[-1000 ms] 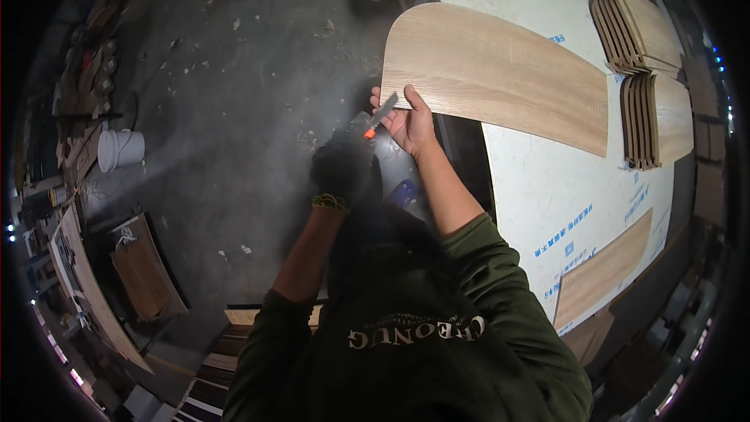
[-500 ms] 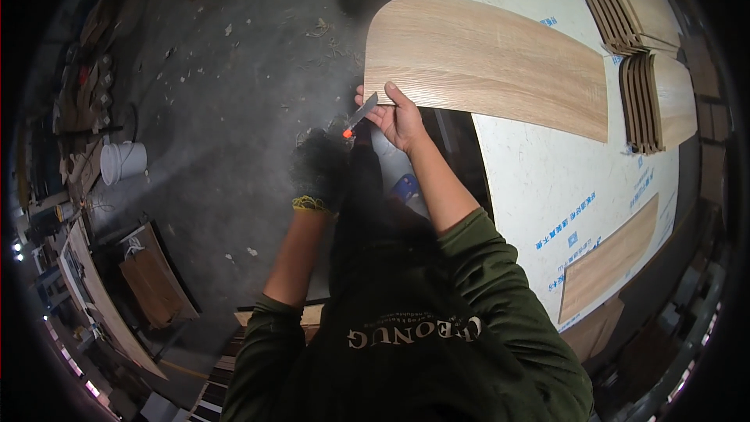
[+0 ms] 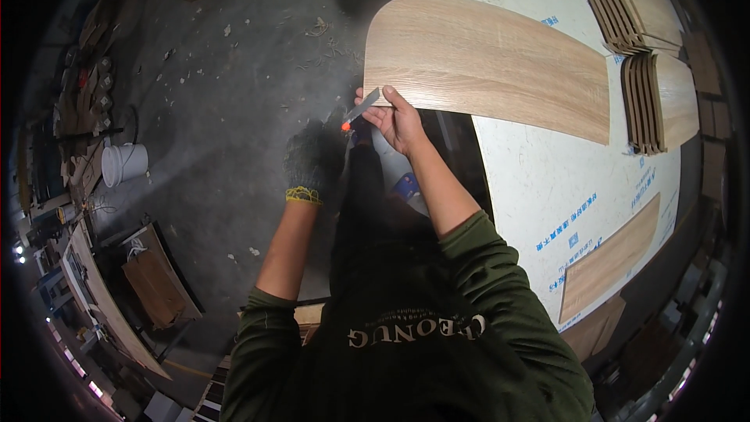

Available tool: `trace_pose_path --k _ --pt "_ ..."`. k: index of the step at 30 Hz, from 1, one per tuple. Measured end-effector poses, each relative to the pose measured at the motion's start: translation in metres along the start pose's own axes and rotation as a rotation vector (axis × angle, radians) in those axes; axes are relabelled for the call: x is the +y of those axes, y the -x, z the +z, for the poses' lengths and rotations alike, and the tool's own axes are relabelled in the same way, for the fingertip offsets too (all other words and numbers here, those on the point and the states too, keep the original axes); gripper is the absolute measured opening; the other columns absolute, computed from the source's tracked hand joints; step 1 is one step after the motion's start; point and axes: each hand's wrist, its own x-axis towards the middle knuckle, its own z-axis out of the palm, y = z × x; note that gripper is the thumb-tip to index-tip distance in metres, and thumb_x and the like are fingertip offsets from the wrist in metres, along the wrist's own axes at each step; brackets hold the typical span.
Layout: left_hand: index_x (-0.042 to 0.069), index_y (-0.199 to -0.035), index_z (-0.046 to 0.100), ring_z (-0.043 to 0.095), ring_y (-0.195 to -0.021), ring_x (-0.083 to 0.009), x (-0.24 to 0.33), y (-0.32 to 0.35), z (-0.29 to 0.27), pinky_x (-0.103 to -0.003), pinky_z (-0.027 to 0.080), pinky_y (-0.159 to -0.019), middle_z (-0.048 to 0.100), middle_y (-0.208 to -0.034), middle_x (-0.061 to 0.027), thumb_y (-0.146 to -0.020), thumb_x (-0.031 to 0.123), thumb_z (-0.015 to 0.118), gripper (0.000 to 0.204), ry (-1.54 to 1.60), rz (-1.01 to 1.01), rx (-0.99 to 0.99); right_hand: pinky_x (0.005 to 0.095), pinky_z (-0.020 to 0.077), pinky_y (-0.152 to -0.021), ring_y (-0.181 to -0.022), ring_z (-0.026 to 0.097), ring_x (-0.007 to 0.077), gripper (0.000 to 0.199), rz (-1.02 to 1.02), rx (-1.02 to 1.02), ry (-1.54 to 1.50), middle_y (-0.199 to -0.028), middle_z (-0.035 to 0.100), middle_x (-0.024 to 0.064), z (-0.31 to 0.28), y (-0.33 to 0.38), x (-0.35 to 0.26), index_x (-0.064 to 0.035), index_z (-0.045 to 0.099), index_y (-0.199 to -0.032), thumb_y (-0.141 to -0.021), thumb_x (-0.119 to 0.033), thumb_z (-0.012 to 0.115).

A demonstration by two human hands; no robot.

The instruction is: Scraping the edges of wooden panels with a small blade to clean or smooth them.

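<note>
I saw the gloved left hand [image 3: 311, 155], gripping a knife [image 3: 346, 126], lift its blade [image 3: 364, 105] slightly beside the right hand [image 3: 401, 122], which pinched the near-left corner of the wood-grain board [image 3: 486, 64] overhanging the table [image 3: 531, 180], work seemingly centred there.

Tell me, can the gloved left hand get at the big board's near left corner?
Probably yes: the left hand holds a blade whose tip shows at that corner of the board, though the right hand grips there, leaving little room.
</note>
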Motion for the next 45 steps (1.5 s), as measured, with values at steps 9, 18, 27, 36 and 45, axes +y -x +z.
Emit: trace_pose_path --k 9,18,27,36,45 --pt "0.006 -0.108 0.068 0.066 -0.095 -0.0417 -0.022 -0.052 0.017 -0.051 0.052 -0.083 0.067 -0.109 -0.0235 -0.093 0.030 0.055 0.031 -0.050 0.192 0.197 0.0331 0.0579 -0.086 -0.110 0.068 0.0271 0.049 0.003 -0.011 0.025 -0.128 0.064 0.0214 0.000 0.001 -0.001 0.0057 0.048 -0.135 -0.106 -0.034 0.046" --pt "0.015 -0.127 0.063 0.065 -0.099 -0.0394 -0.004 -0.118 -0.015 -0.051 0.052 -0.084 0.068 -0.112 -0.0180 -0.098 0.039 0.052 0.039 -0.104 0.198 0.095 0.0332 0.0520 -0.089 -0.107 0.068 0.0244 0.051 0.025 -0.013 0.102 -0.123 0.068 0.0164 -0.003 0.013 -0.005 0.0011 0.050 -0.136 -0.103 -0.037 0.051" --pt "0.013 -0.124 0.065 0.065 -0.095 -0.0404 0.002 -0.143 -0.017 -0.050 0.052 -0.083 0.068 -0.108 -0.0195 -0.095 0.033 0.055 0.036 -0.037 0.307 0.198 0.0375 0.0534 -0.091 -0.110 0.067 0.0285 0.052 0.135 0.002 0.195 -0.126 0.065 0.0209 -0.027 0.036 -0.005 0.0036 0.049 -0.138 -0.102 -0.033 0.050" --pt "0.018 -0.136 0.057 0.065 -0.088 -0.0405 0.023 -0.004 -0.023 -0.052 0.052 -0.076 0.065 -0.098 -0.0207 -0.096 0.030 0.055 0.042 -0.019 0.105 -0.166 0.0247 0.0513 -0.064 -0.080 0.068 0.0195 0.051 0.117 0.215 0.338 -0.112 0.071 0.0164 -0.057 0.158 0.015 0.0009 0.057 -0.131 -0.094 -0.034 0.065" --pt "0.020 -0.138 0.055 0.065 -0.096 -0.0384 0.028 -0.020 -0.037 -0.051 0.053 -0.079 0.065 -0.112 -0.0179 -0.099 0.036 0.053 0.043 -0.095 0.165 -0.155 0.0230 0.0470 -0.056 -0.070 0.065 0.0168 0.050 0.074 0.185 0.344 -0.108 0.073 0.0139 -0.055 0.158 0.013 -0.0002 0.060 -0.127 -0.092 -0.034 0.069"
